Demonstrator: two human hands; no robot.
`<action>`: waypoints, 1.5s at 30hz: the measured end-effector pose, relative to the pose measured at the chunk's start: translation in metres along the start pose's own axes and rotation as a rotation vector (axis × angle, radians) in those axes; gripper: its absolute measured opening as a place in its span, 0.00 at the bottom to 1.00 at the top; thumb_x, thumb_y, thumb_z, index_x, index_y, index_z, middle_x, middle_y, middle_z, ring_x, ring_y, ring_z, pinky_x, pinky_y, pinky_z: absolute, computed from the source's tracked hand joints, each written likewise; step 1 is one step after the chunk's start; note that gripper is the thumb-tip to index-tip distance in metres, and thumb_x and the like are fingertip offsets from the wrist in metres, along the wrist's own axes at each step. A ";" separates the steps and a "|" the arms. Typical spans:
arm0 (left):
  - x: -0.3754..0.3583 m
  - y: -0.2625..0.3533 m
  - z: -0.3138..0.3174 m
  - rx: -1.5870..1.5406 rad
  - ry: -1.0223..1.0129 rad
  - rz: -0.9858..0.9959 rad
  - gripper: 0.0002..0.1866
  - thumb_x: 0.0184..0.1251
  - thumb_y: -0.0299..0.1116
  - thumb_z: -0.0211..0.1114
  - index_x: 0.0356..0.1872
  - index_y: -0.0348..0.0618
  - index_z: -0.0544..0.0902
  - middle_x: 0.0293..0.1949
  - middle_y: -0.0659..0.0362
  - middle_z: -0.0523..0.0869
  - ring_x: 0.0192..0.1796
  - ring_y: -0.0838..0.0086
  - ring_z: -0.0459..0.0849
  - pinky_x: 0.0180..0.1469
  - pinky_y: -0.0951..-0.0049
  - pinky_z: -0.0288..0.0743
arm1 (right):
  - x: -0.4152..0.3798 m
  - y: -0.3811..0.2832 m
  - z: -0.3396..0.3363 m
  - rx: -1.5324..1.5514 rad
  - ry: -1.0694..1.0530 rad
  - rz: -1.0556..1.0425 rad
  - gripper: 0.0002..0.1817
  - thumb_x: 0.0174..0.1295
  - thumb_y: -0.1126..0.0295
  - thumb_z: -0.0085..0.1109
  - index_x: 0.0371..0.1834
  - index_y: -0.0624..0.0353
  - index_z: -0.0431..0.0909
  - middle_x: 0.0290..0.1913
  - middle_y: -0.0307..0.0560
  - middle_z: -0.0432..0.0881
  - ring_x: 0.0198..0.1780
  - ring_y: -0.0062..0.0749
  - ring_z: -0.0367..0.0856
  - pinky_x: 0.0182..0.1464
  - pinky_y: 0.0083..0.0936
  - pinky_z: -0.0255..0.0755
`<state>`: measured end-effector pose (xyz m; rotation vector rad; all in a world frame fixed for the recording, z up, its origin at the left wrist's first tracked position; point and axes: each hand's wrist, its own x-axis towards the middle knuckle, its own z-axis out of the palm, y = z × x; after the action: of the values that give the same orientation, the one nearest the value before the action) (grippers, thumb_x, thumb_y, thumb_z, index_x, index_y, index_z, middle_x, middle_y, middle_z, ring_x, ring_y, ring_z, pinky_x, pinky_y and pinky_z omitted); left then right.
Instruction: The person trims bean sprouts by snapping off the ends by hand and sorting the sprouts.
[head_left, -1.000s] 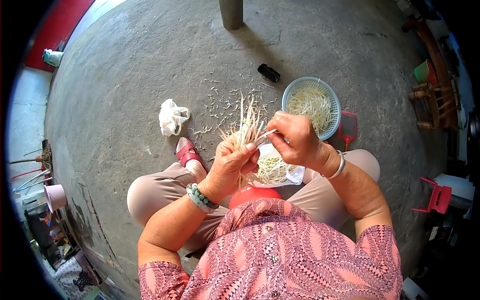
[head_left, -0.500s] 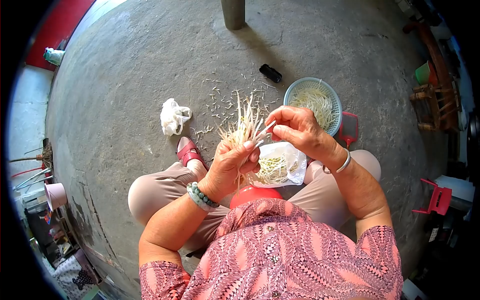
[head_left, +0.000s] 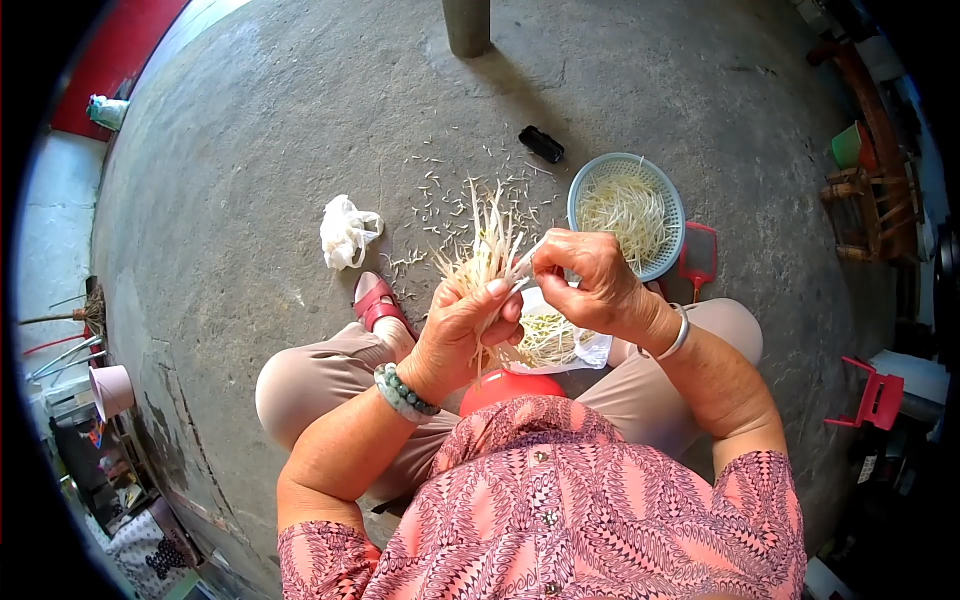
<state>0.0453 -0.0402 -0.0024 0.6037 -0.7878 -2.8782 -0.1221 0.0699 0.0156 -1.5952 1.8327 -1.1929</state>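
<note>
— Gripping a bunch of bean sprouts point(head_left: 490, 250), is the left hand point(head_left: 462, 335) curled closed?

— Yes, fingers wrapped round the stalks, thumb laid across them, wrist bent upward with a green bead bracelet point(head_left: 402, 393) on it. The right hand point(head_left: 590, 285) comes in from the side, thumb and forefinger pinching one sprout at the bunch's top.

— How do the sprouts look?

— Thin, pale, stiff stalks fanning upward out of the fist, just left of the blue basket point(head_left: 655, 195).

— And around that basket?

— It is round, perforated plastic, filled with tangled white sprouts. Below it, between the knees, lies a clear plastic bag point(head_left: 575, 340) of more. Left of it, snipped bits point(head_left: 445, 205) litter the rough concrete floor point(head_left: 250, 150).
</note>
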 end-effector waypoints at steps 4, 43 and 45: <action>0.000 -0.001 -0.003 -0.011 -0.024 -0.019 0.11 0.72 0.35 0.55 0.49 0.41 0.75 0.28 0.64 0.77 0.20 0.85 0.65 0.31 0.77 0.67 | 0.002 0.011 0.005 -0.104 0.111 -0.042 0.03 0.53 0.76 0.58 0.26 0.64 0.74 0.23 0.51 0.76 0.25 0.48 0.77 0.28 0.36 0.70; 0.000 0.000 -0.002 0.088 -0.012 -0.048 0.13 0.68 0.37 0.57 0.48 0.40 0.76 0.31 0.60 0.80 0.21 0.84 0.68 0.28 0.80 0.66 | 0.003 0.008 -0.008 0.212 0.051 0.357 0.06 0.59 0.75 0.58 0.37 0.65 0.80 0.35 0.45 0.82 0.39 0.26 0.80 0.44 0.23 0.72; -0.001 0.001 -0.001 0.060 0.010 -0.053 0.12 0.68 0.35 0.56 0.46 0.40 0.77 0.30 0.62 0.80 0.22 0.85 0.69 0.25 0.84 0.63 | 0.004 0.002 -0.001 0.055 0.200 0.186 0.07 0.57 0.77 0.58 0.38 0.64 0.80 0.40 0.50 0.81 0.43 0.35 0.80 0.46 0.26 0.72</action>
<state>0.0465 -0.0412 -0.0025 0.6556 -0.8718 -2.9061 -0.1254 0.0665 0.0152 -1.2835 2.0034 -1.3441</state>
